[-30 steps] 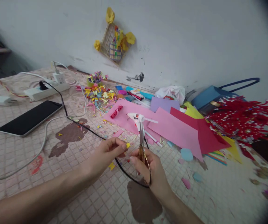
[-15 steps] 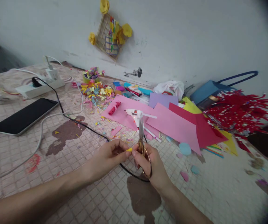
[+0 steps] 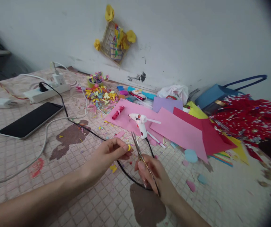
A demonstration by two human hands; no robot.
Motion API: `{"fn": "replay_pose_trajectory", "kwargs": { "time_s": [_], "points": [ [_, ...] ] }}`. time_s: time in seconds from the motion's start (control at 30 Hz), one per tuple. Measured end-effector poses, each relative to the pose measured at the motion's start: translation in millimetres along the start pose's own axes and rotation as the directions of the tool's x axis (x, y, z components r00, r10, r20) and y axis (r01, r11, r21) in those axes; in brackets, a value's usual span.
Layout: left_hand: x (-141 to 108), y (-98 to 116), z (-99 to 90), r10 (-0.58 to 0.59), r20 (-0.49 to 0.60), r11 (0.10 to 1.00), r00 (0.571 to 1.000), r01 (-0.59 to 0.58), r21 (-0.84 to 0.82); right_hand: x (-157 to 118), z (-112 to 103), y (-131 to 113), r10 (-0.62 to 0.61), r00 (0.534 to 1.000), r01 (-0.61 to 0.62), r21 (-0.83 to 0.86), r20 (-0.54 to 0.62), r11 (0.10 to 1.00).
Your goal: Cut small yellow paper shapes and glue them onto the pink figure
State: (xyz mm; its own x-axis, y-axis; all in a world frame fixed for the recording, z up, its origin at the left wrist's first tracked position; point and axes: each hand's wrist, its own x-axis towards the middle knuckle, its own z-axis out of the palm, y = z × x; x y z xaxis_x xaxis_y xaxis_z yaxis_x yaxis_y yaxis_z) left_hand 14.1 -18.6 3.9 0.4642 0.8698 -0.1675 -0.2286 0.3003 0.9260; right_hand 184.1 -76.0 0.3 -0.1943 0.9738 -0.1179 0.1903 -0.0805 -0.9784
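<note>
Between the thumb and finger of my left hand [image 3: 116,150] is a small yellow paper piece [image 3: 129,147]. My right hand [image 3: 153,170] is closed round the handles of a pair of scissors [image 3: 138,151]; the blades point up and away, near my left fingertips but apart from them. Below my left hand a yellow paper scrap [image 3: 113,168] lies on the tabletop. Just beyond the scissors a white glue gun [image 3: 140,123] rests on pink paper [image 3: 128,108], its black cord running under my hands.
Sheets of pink [image 3: 177,127] and red paper [image 3: 211,135] lie at the right, beside red tinsel-like stems [image 3: 248,116] and a blue bag [image 3: 213,96]. A heap of paper scraps [image 3: 102,94] sits at the back. A tablet [image 3: 31,119] and a power strip [image 3: 47,92] stand left.
My hands have moved apart. The scissors have tilted left and their blades now stand beside the left hand. A yellow scrap now shows on the table beneath my left hand.
</note>
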Motion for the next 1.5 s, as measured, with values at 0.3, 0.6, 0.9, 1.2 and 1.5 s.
{"fn": "replay_pose_trajectory", "kwargs": {
  "time_s": [0.3, 0.6, 0.9, 1.2, 1.5],
  "points": [
    [2.0, 0.3, -2.7, 0.043, -0.050, 0.997, 0.998, -0.046, -0.058, -0.2, 1.2, 5.0, 0.055, 0.998, -0.053, -0.078, 0.024, 0.996],
    [2.5, -2.0, -4.2, 0.059, -0.050, 0.998, 0.997, -0.061, -0.020, 0.1, -2.4, 3.3, 0.029, 0.999, -0.023, -0.214, 0.026, 0.977],
    [0.6, 1.2, -2.1, 0.049, -0.062, 0.999, 0.997, -0.050, -0.008, 0.0, -4.9, 4.2, 0.036, 0.999, -0.026, -0.248, 0.036, 0.968],
    [1.9, -0.8, -3.7, 0.053, -0.057, 0.999, 0.997, -0.054, -0.008, 2.3, -5.9, 5.2, 0.037, 0.999, -0.026, -0.259, 0.039, 0.966],
    [2.0, -0.2, -3.2, 0.053, -0.056, 0.999, 0.997, -0.054, -0.008, 1.7, -5.6, 3.7, 0.038, 0.999, -0.026, -0.266, 0.039, 0.964]
  ]
}}
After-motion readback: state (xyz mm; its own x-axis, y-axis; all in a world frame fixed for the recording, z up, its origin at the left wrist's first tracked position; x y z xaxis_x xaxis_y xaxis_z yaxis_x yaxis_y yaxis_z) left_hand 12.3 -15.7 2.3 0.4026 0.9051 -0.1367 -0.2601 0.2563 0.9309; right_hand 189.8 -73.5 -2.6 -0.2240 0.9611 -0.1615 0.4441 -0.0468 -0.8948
